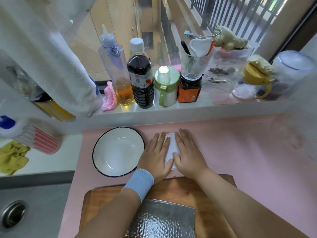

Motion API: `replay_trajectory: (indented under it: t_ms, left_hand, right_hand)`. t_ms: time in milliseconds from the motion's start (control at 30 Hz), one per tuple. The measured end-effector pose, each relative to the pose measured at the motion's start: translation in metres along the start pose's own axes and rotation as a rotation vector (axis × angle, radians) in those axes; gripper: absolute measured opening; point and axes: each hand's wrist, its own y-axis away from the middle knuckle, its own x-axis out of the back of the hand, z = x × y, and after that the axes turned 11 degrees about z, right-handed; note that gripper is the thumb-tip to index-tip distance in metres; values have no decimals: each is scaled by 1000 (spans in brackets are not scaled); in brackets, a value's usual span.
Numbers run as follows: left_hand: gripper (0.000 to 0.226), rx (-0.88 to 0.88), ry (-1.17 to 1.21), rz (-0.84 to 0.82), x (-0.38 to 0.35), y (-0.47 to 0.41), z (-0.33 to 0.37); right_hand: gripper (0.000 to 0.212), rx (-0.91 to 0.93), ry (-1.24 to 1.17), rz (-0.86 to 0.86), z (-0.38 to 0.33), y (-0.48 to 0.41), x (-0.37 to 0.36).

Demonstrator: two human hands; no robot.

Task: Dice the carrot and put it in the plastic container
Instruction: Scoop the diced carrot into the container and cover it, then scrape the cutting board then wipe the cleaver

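A white rectangular plastic container [169, 148] with its lid on lies on the pink mat beyond the cutting board. My left hand [157, 154] and my right hand [187, 152] both press flat on its lid, fingers straight, covering most of it. The left wrist wears a light blue band. No carrot is visible; the container's contents are hidden. A hammered steel cleaver [163, 220] lies flat on the wooden cutting board [180, 188] under my forearms.
An empty white bowl [118, 150] with a dark rim sits left of the container. Bottles and jars [140, 73] line the window sill behind. A sink [13, 213] lies at the lower left. The pink mat [248, 152] stretches to the right.
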Motion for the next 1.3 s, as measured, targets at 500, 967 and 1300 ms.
replay_trajectory:
  t_ms: [500,967,1300]
  left_hand:
    - [70,100,3,-2,-5,-45,-15]
    - [41,51,310,251,31,10,-3]
    - [26,282,449,-85,5,58,8]
  right_hand:
    - [84,-39,236,3,6,-41,4]
    - [4,151,-37,301,-15,27,18]
    - [61,-471,345,-444,-40,19,20]
